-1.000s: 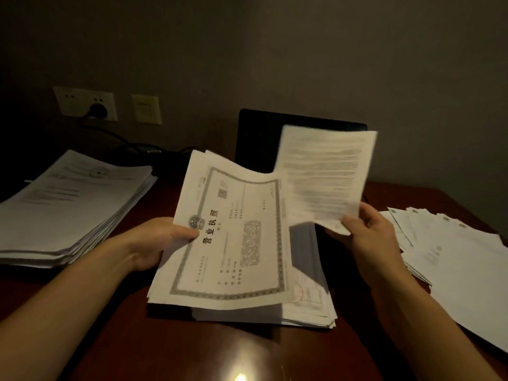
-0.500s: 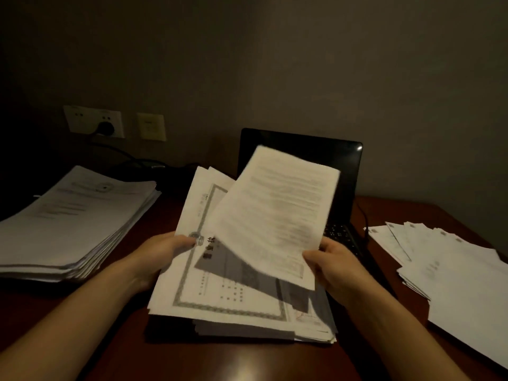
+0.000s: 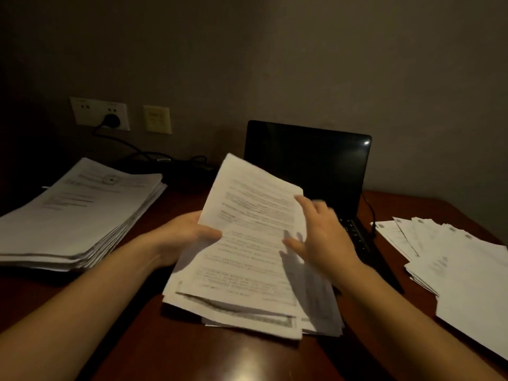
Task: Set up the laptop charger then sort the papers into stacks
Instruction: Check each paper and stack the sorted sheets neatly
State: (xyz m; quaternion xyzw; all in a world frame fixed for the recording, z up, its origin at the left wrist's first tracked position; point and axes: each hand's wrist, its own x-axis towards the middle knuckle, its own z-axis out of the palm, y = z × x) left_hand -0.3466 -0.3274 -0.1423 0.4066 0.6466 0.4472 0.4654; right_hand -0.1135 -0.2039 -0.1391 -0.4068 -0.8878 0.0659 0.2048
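White paper, centre of frame: the middle pile (image 3: 242,312) is lifted at a tilt off the tabletop (image 3: 132,320), with its near edge ragged and lower sheets poking out at the lower right.
Left hand (image 3: 189,237): grips the pile's left edge, thumb pressed on the top sheet (image 3: 253,221).
Right hand (image 3: 321,240): open, fingers spread over the top sheet's right edge; it is blurred, so I cannot tell whether it touches the paper.
Left stack (image 3: 82,215): thick and fairly square, at the left of the frame, well apart from both hands.
Right spread (image 3: 453,265): a loose fan of sheets running to the right edge of the frame.
Charger: its plug (image 3: 111,121) sits in the wall socket (image 3: 82,111) at upper left, and the cable (image 3: 143,154) trails toward the laptop (image 3: 308,160), so that half of the task looks done (a judgement only).
Slip risk: only one edge is held, so the uneven lower sheets could slide out and scatter across the tabletop.
Mix-up risk: the light is dim and the print hard to read, so a sheet could land on the wrong stack.
Snag risk: the right forearm lies near the lead at the laptop's right side, so a wide sweep toward the right spread could tug it or scatter the fan.
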